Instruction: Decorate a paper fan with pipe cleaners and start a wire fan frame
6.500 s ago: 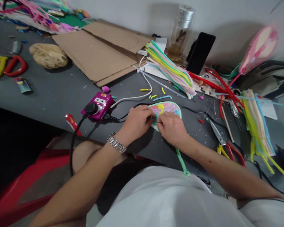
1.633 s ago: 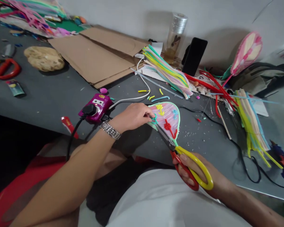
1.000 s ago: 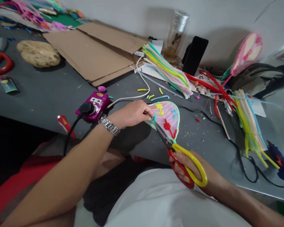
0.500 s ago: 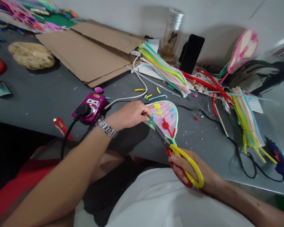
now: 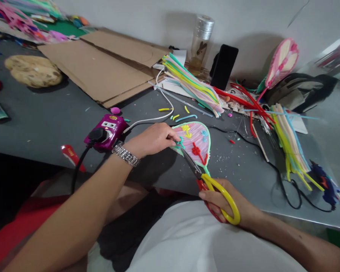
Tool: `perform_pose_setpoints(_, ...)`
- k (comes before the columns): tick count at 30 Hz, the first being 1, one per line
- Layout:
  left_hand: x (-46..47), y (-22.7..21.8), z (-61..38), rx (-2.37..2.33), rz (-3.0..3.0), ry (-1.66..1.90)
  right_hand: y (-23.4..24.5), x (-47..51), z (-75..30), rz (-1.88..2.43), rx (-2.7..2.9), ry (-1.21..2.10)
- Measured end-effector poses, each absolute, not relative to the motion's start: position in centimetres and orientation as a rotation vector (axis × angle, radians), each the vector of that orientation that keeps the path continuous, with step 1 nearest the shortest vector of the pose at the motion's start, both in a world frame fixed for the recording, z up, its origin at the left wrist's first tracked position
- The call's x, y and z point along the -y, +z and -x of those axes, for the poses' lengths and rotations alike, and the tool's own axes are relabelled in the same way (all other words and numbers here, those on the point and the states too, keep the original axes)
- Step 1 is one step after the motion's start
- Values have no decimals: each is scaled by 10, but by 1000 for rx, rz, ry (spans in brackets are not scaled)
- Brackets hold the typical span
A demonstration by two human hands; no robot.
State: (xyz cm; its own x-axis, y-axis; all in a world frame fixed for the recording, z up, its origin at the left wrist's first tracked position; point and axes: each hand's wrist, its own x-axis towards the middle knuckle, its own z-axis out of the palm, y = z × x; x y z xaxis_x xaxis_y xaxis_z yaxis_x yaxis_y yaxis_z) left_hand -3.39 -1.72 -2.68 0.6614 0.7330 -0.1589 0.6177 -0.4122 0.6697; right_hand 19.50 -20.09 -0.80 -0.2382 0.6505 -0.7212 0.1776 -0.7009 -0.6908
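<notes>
On the grey table lies a pink fan (image 5: 195,136) edged in mint green, bearing yellow, light blue and red pipe-cleaner flowers. My left hand (image 5: 155,139) rests at its left side, thumb and fingers pinched on a teal pipe-cleaner piece (image 5: 180,142). With my right hand (image 5: 228,202) I grip scissors (image 5: 221,192) that have one yellow and one red handle. Their blades point up and left over the fan, tips close to the teal piece and near my left fingertips. Whether the blades touch the piece I cannot tell.
Left of the fan stands a purple power socket (image 5: 106,130) with a black plug. Pipe-cleaner bundles (image 5: 192,85) lie behind, near a glass bottle (image 5: 201,45) and a phone (image 5: 224,66). Cardboard (image 5: 102,70) lies back left; a glue gun (image 5: 323,185) is at the right edge.
The scissor tips have drawn slightly back from the teal piece, which shows more now. My left hand keeps its pinch. The whole view has shifted a little.
</notes>
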Motion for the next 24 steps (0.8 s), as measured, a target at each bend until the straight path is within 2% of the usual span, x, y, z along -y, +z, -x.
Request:
perform_pose_setpoints(7, 15, -26, 32, -1063, -2156, 163, -7, 217, -211, 1493, 979, 2048)
perform_pose_setpoints(12, 14, -20, 33, -1018, -2200, 189, 5, 227, -250, 1577, 1171, 1798)
perform_pose_setpoints(15, 19, -11, 38, -1021, -2176, 236, 3, 233, -284, 1913, 1355, 1414)
perform_pose_setpoints(20, 41, 1, 53, -1066, -2029, 374, -21, 246, -343, 2463, 1669, 457)
perform_pose_setpoints(24, 67, -1, 56, -1097, -1957, 412, -36, 250, -365, 2588, 1753, 245)
